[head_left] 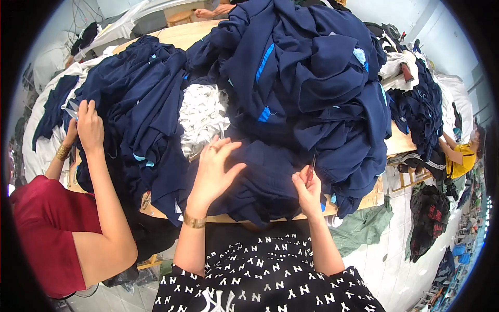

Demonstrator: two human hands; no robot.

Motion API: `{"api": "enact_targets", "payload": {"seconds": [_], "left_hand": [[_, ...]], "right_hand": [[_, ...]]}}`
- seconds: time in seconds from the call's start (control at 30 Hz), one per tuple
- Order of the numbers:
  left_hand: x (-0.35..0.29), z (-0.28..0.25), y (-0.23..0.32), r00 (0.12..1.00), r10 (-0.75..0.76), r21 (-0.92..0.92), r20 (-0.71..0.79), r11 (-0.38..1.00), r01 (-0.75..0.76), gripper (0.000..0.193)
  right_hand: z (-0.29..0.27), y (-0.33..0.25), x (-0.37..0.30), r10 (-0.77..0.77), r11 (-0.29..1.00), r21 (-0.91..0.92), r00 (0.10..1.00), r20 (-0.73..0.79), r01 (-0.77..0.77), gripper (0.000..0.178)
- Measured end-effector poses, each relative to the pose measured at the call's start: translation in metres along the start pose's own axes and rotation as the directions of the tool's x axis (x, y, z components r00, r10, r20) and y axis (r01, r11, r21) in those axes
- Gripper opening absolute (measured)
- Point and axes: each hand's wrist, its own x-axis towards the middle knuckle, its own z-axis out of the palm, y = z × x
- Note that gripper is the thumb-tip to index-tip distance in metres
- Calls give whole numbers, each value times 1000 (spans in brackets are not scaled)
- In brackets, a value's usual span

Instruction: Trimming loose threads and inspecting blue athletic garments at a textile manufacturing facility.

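Fingers spread, my left hand [210, 174] hovers over or rests lightly on a navy garment [262, 169]; I cannot tell if it touches the cloth. Nothing shows in that hand. My right hand [307, 195] is closed around small thread snips [313, 165], whose thin tips point away from me. Just beyond my hands rises a big heap of navy garments [322, 109] with bright blue and light blue patches. A bundle of white fabric strips [204, 117] lies just past my left fingertips.
At my left, a co-worker in a dark red top [49, 218] holds small scissors over more navy cloth [132, 99]. The wooden table edge [371, 197] runs in front of me. Far right, a person in yellow [460, 161] handles garments. Green cloth [364, 226] lies on the floor.
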Motion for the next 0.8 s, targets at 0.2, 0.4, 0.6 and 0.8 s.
{"api": "enact_targets", "payload": {"seconds": [0.2,0.4,0.6,0.8], "left_hand": [[8,8,-35,829,-261,-420,495,763,491,30],[16,-10,-47,830,-259,-653,495,519,551,49],[2,-39,-28,938,-39,-314,344,937,154,38],[-11,-33,-6,969,-19,253,-247,964,83,16]], "right_hand": [[0,-9,4,-27,999,29,999,-30,28,30],[2,-7,5,-98,993,-73,995,-19,96,30],[1,-13,12,-316,879,-419,937,-151,229,29],[-1,-49,19,-650,562,-729,754,-96,391,23]]}}
